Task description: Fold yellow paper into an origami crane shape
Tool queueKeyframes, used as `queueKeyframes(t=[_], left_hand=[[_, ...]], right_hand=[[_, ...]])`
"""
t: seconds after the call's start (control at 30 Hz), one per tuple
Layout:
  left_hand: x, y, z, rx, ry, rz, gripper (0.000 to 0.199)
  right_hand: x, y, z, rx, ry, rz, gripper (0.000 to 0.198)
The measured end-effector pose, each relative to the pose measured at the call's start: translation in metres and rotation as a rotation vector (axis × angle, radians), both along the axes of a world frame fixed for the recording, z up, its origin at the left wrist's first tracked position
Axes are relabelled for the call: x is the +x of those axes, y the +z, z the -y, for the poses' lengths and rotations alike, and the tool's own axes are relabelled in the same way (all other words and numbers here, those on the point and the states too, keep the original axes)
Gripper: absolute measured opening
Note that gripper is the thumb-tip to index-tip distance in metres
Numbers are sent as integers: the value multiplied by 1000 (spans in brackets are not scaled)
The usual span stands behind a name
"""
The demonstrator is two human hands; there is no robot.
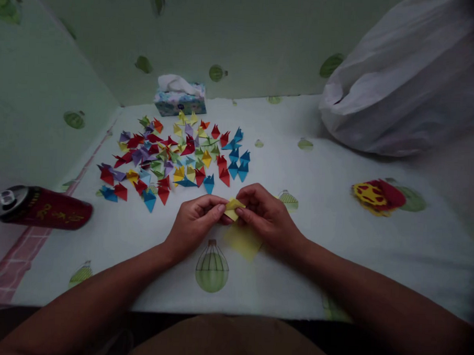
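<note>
A small folded piece of yellow paper (233, 209) is pinched between my two hands, just above the table. My left hand (198, 217) grips its left side with thumb and fingers. On its right side, my right hand (267, 215) has thumb and forefinger closed on the paper. Flat on the table below lies a yellow paper sheet (245, 241), partly covered by my right hand. Beyond my left hand spreads a group of folded paper cranes (167, 159) in red, blue, yellow, green and purple. A blue crane (209, 183) lies among the nearest ones.
A tissue box (180, 103) stands at the back by the wall. At the left is a red can (47, 208). A large white plastic bag (406, 85) fills the back right. A red and yellow object (378, 196) lies at the right on the patterned table cover (300, 175).
</note>
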State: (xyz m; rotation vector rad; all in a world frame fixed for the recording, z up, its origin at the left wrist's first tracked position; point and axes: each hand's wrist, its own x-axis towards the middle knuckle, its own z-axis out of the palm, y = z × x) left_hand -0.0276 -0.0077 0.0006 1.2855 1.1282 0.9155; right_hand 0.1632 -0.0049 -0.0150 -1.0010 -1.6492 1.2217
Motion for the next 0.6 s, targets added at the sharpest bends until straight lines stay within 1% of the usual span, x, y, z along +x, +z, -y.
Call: queueKeyframes(t=[0.1,0.17,0.2,0.23,0.3,0.4,0.5,0.6], left_hand=[[0,0,0,-43,23,19,24],[0,0,1,-65,22,40,23],[0,0,1,-74,20,51,22],[0,0,1,-83,18,60,21],[1,0,1,-96,14,73,20],[2,0,0,-91,12,71,18],[3,-1,1,-47,17,44,17],[2,-1,2,37,0,7,16]], right_hand=[[0,-2,0,155,-25,37,16],[1,-2,-1,285,-19,109,12],[1,-1,-1,328,-14,143,10],[2,0,-1,348,-11,167,10],[2,1,-1,335,-27,183,12],[2,2,-1,332,-80,155,12],[2,3,0,386,-109,129,13],[1,4,0,396,-114,132,14]])
